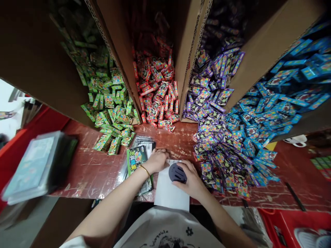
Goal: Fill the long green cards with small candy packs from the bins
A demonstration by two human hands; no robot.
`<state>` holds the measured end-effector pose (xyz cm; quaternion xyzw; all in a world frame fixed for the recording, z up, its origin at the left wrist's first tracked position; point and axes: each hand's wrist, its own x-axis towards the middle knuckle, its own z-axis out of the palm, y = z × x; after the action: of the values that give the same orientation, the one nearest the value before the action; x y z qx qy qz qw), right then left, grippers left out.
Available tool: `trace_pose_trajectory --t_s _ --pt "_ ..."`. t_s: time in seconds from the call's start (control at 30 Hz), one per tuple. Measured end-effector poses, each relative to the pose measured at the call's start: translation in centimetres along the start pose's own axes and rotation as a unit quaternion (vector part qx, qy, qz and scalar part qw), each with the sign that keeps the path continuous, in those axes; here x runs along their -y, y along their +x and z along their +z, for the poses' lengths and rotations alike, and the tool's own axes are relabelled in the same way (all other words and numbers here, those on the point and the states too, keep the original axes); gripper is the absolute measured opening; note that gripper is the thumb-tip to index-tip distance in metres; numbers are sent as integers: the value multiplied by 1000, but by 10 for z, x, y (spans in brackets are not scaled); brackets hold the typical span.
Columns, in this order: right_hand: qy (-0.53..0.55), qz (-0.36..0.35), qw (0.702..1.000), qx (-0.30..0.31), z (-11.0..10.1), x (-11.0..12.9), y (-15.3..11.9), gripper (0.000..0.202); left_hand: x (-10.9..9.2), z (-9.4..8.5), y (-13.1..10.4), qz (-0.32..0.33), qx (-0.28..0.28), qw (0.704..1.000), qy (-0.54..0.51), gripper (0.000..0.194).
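Observation:
A white paper sheet (169, 193) lies at the table's front edge, close to my body. My right hand (192, 179) is closed around the rim of a dark purple-grey round disc (177, 173) with slots in it, held over the sheet. At the sheet's upper left corner, my left hand (158, 160) has its fingers bent and closed on the paper edge; the fingertips are partly hidden. Under my left wrist, which wears a gold bangle (144, 170), are a green and black printed candy pouch (134, 159) and clear plastic sleeves (122, 174).
Cardboard boxes (190, 51) spill small green packets (113, 117), red packets (161, 98), purple packets (214, 127) and blue packets (269, 113) onto the red table (90, 172). Stacked plastic pouches (32, 165) stand at left. A red crate (287, 220) sits below at right.

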<state>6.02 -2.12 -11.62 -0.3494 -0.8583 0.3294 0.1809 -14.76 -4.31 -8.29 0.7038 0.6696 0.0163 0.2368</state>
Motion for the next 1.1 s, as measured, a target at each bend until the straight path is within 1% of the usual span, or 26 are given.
trace_pose_trajectory --t_s 0.07,0.13,0.17,0.23,0.33,0.43,0.57,0.63,0.7,0.73,0.77,0.83,0.87,0.93,1.03,1.07,1.1 --pt "15 -1 1000 -21 -14 -9 8 34 1 1 -1 -7 -2 1000 5 17" --pt "-3 15 999 -39 -26 -17 18 26 2 2 -1 -10 -6 1000 8 16" --pt "-23 25 999 -31 -30 -21 23 26 3 3 -2 -10 -10 1000 8 15" --pt "-70 49 996 16 -32 -25 34 28 4 4 -2 -9 -18 1000 8 13" --pt "-107 73 989 71 -27 -27 47 24 4 7 -4 -11 -29 999 9 11" --pt "-102 71 989 81 -25 -28 53 16 5 11 -6 -14 -40 999 11 10" --pt "-83 49 991 89 -35 -29 51 17 6 17 -7 -14 -53 998 9 11" --pt "-49 31 996 64 -41 -28 49 16 7 19 -8 -13 -58 998 8 10" --pt "2 18 1000 16 -41 -27 47 10 8 20 -8 -11 -63 998 7 10" --pt "26 14 1000 0 -39 -25 46 14 8 21 -9 -9 -64 998 6 10" --pt "44 12 999 -5 -35 -24 46 26 8 21 -9 -7 -66 998 5 10" --pt "68 13 997 15 -25 -22 46 46 9 22 -10 -5 -68 998 3 10" --pt "83 15 996 21 -21 -21 46 50 9 22 -11 -5 -69 998 1 11" --pt "118 24 993 7 -18 -20 45 43 8 24 -11 -8 -72 997 -3 11" --pt "146 42 986 -62 -28 -20 42 22 3 24 -10 -17 -78 997 -13 12" --pt "157 48 982 -94 -33 -18 42 22 1 23 -12 -21 -82 996 -17 12" --pt "176 51 975 -125 -37 -14 43 27 -1 21 -15 -26 -87 996 -23 12"
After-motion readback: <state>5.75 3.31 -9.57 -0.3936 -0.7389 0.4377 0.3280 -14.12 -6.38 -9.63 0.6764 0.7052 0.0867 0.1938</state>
